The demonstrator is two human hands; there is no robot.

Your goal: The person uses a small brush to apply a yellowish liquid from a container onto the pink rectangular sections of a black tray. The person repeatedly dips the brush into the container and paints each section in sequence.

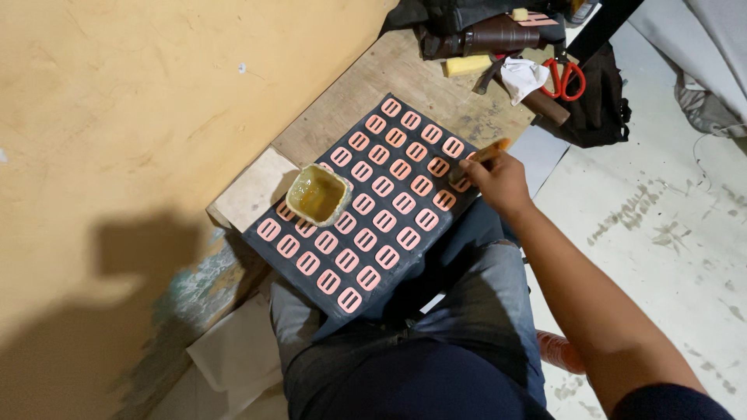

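Right hand (498,180) pinches a brush (478,159) at the edge of a dark board (436,233) covered in pink pieces (382,186) on the lap; left hand unseen. A jolt could tip the glue cup (317,194).

I see salmon-pink slotted pieces (383,186) in rows on a dark board (436,233), amber liquid in a pale cup (317,194), red scissors (566,78) far right.
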